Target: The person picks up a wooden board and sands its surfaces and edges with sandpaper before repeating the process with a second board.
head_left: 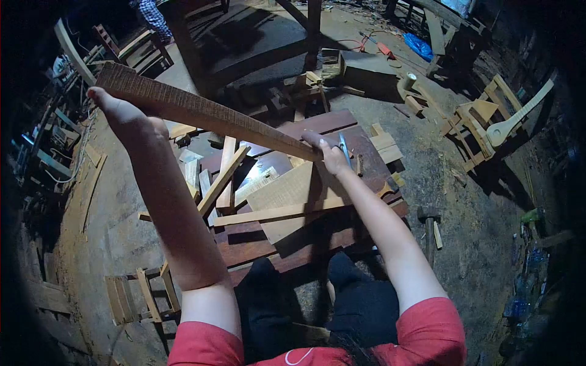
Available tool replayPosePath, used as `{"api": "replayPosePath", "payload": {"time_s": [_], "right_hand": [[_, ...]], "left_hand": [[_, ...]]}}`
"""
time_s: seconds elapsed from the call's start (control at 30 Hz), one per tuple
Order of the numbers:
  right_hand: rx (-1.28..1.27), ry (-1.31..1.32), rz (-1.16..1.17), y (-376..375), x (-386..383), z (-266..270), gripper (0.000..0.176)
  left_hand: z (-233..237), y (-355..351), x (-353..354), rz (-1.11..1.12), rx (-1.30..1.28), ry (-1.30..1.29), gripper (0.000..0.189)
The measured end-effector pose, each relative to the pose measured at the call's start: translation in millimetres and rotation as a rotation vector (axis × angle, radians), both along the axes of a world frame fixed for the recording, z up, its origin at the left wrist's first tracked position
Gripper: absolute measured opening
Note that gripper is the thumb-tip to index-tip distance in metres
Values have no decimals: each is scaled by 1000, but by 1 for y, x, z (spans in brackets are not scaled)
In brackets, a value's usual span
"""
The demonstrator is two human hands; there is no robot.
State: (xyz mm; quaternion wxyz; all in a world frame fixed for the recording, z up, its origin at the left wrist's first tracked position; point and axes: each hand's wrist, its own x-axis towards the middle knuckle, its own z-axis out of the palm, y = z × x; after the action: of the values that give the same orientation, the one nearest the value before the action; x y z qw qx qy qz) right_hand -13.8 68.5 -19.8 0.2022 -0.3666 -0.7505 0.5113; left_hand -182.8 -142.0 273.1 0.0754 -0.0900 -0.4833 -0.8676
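A long rough-sawn wooden board (201,113) slants in front of me, its thick end high at the left and its far end lower near the middle. My left hand (131,119) grips the thick end from below, most of its fingers hidden behind the wood. At the other end, my right hand (331,157) is closed on the board's tip. Beneath it stands a low dark-red wooden table (244,251) with a flat light panel (278,195), a long narrow strip (281,212) and several offcuts. A slim blue tool (345,148) shows just beyond my right hand.
On the floor at the right lie a hammer (429,222) and a wooden frame with a pale guitar-neck-shaped piece (510,125). A small slatted wooden frame (143,296) is at the lower left. Behind the table rises a large dark wooden structure (256,67). Another person's patterned trouser leg (155,18) shows at the top left.
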Motion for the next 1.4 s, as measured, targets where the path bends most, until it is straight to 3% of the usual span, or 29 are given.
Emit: {"api": "replayPosePath", "payload": {"time_s": [0.1,0.17,0.23,0.37,0.5,0.57,0.63,0.7,0.77,0.8,0.83,0.87,0.9,0.97,1.0,1.03,1.1,1.2,1.3,1.37,1.4], "right_hand": [[80,-29,46,-8,-1,15,54],[148,-119,28,-12,-6,17,59],[132,-156,-5,-25,-4,36,63],[72,-236,-26,-31,0,56,72],[83,-249,44,-16,-6,32,66],[198,103,113,-26,-5,42,57],[206,85,101,-7,-21,2,53],[212,68,87,-9,-33,-2,48],[529,456,79,-45,-38,52,38],[522,451,75,-61,-33,77,38],[362,368,74,-77,-26,102,37],[206,286,74,-83,-21,113,36],[204,284,70,-81,-19,106,36],[85,355,141,-68,-19,66,42],[138,375,40,-47,-27,12,45],[141,381,39,-32,-22,-10,45],[276,-67,-200,-12,-7,-34,54],[42,-215,-204,-23,-9,0,50],[-154,-203,-121,-49,-22,60,48],[105,262,-136,-70,-38,49,47],[79,430,-136,-79,-33,55,46]], "left_hand": [[-1,-1,-7,-59,75,-50,56],[-9,-4,-17,-85,139,-29,59],[-15,-12,-31,-127,-100,199,60],[-18,-11,-29,-203,-38,360,69],[-19,-8,-21,-162,25,238,71],[-21,-7,-26,-378,98,371,72],[-24,-9,-24,-318,76,363,71],[-26,-9,-28,-259,52,355,71],[-30,-11,-40,-338,137,374,75],[-31,-12,-37,-310,110,310,73],[-30,-12,-35,-314,104,304,73],[-29,-13,-34,-308,132,315,70],[-28,-13,-33,-304,162,328,68],[-29,-12,-39,-324,188,350,65],[-29,-12,-37,-293,171,372,65],[-29,-12,-36,-261,151,394,64],[-28,-14,-40,-292,177,396,65],[-26,-12,-34,-262,4,441,73],[-29,-13,-45,-247,-31,480,74],[-29,-11,-42,-217,-45,442,75],[-29,-13,-45,-245,-29,444,76]]}}
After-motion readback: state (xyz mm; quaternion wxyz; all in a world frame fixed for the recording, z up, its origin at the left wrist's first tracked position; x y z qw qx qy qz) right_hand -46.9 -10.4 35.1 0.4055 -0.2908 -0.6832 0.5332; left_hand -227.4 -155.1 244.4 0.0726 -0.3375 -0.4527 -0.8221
